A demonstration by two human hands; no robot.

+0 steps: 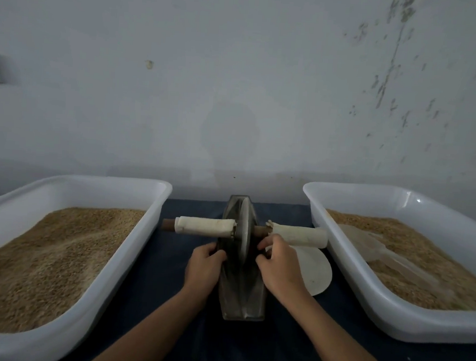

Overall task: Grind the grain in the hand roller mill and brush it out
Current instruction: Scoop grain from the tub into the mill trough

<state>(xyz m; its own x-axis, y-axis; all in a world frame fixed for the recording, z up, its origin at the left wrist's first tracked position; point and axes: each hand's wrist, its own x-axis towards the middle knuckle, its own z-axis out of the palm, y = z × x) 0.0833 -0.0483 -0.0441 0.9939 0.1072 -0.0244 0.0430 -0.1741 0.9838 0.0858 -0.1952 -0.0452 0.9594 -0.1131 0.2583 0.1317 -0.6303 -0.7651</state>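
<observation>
The hand roller mill stands in the middle of the dark blue cloth: a boat-shaped metal trough (247,299) with a metal wheel (244,226) upright in it. A wooden axle runs through the wheel, with a cloth-wrapped handle on the left (204,226) and another on the right (302,235). My left hand (202,268) grips the trough's left rim with curled fingers. My right hand (280,268) grips the right rim, just below the axle. No brush shows.
A white tub (86,313) full of tan grain sits on the left. A second white tub (368,310) on the right holds grain and a pale scoop (367,243). A round white plate (316,273) lies right of the mill. A grey wall stands close behind.
</observation>
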